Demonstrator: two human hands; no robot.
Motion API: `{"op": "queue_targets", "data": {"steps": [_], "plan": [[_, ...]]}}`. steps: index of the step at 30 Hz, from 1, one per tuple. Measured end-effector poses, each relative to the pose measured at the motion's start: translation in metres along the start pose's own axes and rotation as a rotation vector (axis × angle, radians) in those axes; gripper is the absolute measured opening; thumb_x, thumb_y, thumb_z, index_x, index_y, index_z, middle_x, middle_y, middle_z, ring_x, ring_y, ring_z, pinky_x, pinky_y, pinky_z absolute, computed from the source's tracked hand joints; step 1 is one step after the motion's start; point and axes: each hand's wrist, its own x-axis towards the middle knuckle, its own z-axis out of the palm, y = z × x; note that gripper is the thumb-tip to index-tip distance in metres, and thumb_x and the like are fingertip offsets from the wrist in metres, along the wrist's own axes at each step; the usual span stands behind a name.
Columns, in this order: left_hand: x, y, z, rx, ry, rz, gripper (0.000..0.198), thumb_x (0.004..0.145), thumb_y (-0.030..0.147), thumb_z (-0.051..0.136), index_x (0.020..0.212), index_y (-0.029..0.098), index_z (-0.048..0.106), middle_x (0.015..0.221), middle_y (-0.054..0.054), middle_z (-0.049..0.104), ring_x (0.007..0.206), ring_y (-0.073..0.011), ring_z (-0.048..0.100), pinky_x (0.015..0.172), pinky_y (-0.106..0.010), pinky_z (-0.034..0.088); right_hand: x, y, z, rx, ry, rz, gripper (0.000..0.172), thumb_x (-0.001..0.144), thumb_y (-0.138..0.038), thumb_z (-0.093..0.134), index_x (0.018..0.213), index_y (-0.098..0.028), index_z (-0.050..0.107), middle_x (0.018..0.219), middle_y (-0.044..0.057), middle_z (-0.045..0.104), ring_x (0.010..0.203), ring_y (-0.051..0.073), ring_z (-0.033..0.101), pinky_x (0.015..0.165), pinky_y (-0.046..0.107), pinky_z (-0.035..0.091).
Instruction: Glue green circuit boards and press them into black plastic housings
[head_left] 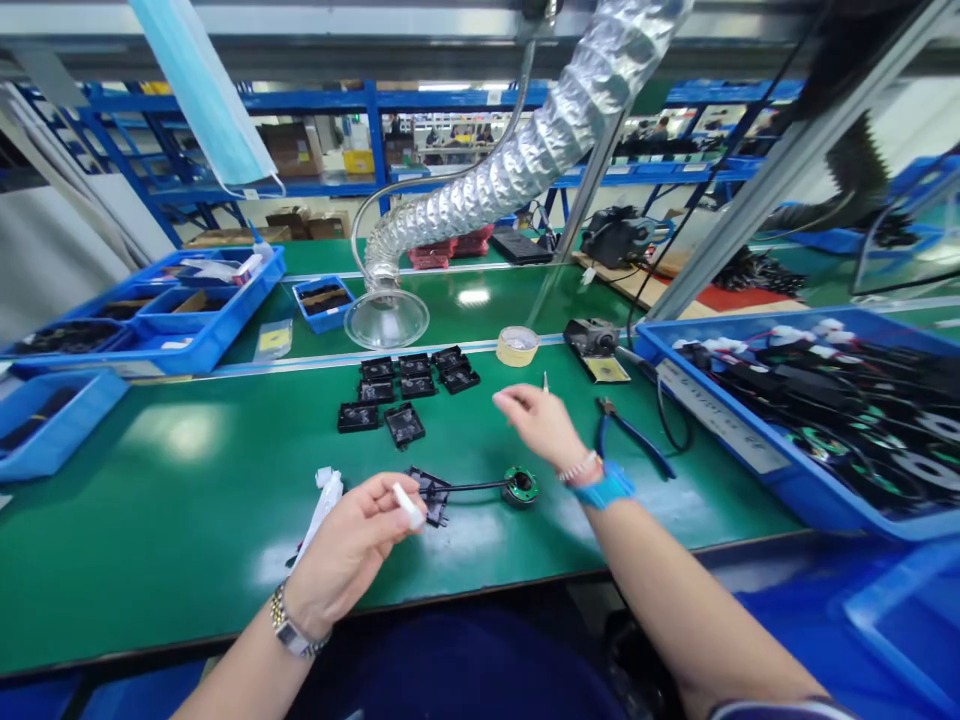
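The left hand (349, 545) pinched a small white plastic piece (409, 505) between thumb and fingertips, a closed but light grip. If that pinch loosened, the piece could easily slip and drop. Just beyond those fingertips, at about 1 o'clock, lay a black plastic bracket (429, 495), joined by a thin black cable (472, 487) to a green ring-shaped component (520, 486) on the green bench mat (150, 520). The right hand (540, 425) hovered with the ring at its 6 o'clock, fingers loosely open and holding nothing visible, though a tiny pale pin (545, 382) just past the fingertips could not be told as held or free. A careless sweep of that hand could snag the cable and drag the ring — and a sharp tug could strain the cable where it met the bracket. Blue-handled pliers (628, 438) lay at 4 o'clock from the right hand.
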Motion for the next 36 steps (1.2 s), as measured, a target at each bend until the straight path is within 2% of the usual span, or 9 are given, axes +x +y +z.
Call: {"op": "queue_targets", "data": {"steps": [2,4,7,10,13,16,19,22,36], "plan": [[0.002,0.000,-0.005,-0.109,0.091,0.053,0.020,0.064,0.014,0.073,0.081,0.011,0.063,0.072,-0.003,0.062,0.068,-0.0108,0.059,0.067,-0.019,0.049,0.035,0.023,-0.010,-0.097,0.143,0.094,0.014,0.079,-0.024,0.057,0.082,-0.010,0.060,0.085,0.011,0.060,0.083,0.020,0.056,0.073,0.032,0.042],[0.005,-0.001,-0.009,-0.217,0.167,0.098,0.016,0.064,0.013,0.073,0.078,0.011,0.064,0.073,-0.004,0.062,0.070,-0.0123,0.060,0.069,-0.021,0.051,0.057,0.044,-0.015,-0.147,0.201,0.176,0.013,0.079,-0.022,0.059,0.082,-0.009,0.058,0.089,0.011,0.058,0.083,0.019,0.055,0.074,0.034,0.042],[0.009,0.000,-0.011,-0.364,0.256,0.140,0.007,0.070,0.011,0.067,0.076,0.011,0.064,0.073,-0.004,0.062,0.069,-0.0122,0.060,0.067,-0.022,0.052,0.066,0.063,-0.017,-0.160,0.203,0.185,0.016,0.084,-0.027,0.055,0.081,-0.012,0.056,0.081,0.002,0.057,0.070,0.012,0.055,0.065,0.029,0.046],[0.010,0.003,-0.010,-0.479,0.274,0.181,0.004,0.077,0.012,0.060,0.076,0.013,0.063,0.069,-0.002,0.061,0.066,-0.0100,0.059,0.064,-0.020,0.052,0.060,0.065,-0.021,-0.116,0.173,0.083,0.025,0.085,-0.025,0.051,0.064,-0.012,0.053,0.063,-0.001,0.052,0.056,0.009,0.051,0.054,0.022,0.039],[0.009,0.007,-0.010,-0.538,0.268,0.224,0.009,0.081,0.015,0.056,0.075,0.015,0.063,0.069,0.000,0.060,0.065,-0.0076,0.058,0.064,-0.017,0.050,0.043,0.049,-0.022,-0.036,0.137,-0.012,0.028,0.082,-0.019,0.047,0.054,-0.015,0.049,0.050,0.000,0.048,0.047,0.008,0.049,0.049,0.023,0.033],[0.008,0.010,-0.010,-0.560,0.264,0.263,0.015,0.085,0.018,0.052,0.074,0.015,0.062,0.068,0.001,0.058,0.065,-0.0055,0.056,0.065,-0.015,0.049,-0.001,0.014,-0.009,0.075,0.121,-0.177,0.017,0.082,-0.022,0.046,0.067,-0.017,0.051,0.051,-0.002,0.050,0.044,0.009,0.046,0.047,0.022,0.034],[0.004,0.014,-0.009,-0.568,0.223,0.297,0.018,0.087,0.021,0.050,0.075,0.016,0.062,0.067,0.002,0.058,0.065,-0.0055,0.055,0.065,-0.015,0.047,-0.065,-0.024,0.011,0.123,0.122,-0.723,0.015,0.085,-0.020,0.043,0.073,-0.018,0.051,0.063,0.001,0.054,0.053,0.011,0.049,0.050,0.022,0.037],[0.000,0.015,-0.010,-0.569,0.175,0.339,0.009,0.083,0.022,0.057,0.077,0.017,0.062,0.068,0.003,0.058,0.067,-0.0066,0.054,0.065,-0.016,0.047,-0.108,-0.049,0.025,0.080,0.118,-0.954,0.020,0.087,-0.015,0.036,0.073,-0.016,0.051,0.064,0.002,0.052,0.053,0.011,0.048,0.048,0.022,0.035],[-0.016,0.006,-0.002,-0.375,0.186,0.394,0.012,0.069,0.029,0.072,0.076,0.022,0.064,0.073,0.005,0.062,0.075,-0.0100,0.057,0.071,-0.022,0.046,-0.115,-0.060,0.038,0.092,0.142,-0.945,0.023,0.089,-0.015,0.034,0.073,-0.015,0.051,0.065,0.003,0.051,0.056,0.013,0.048,0.048,0.024,0.037]]}}
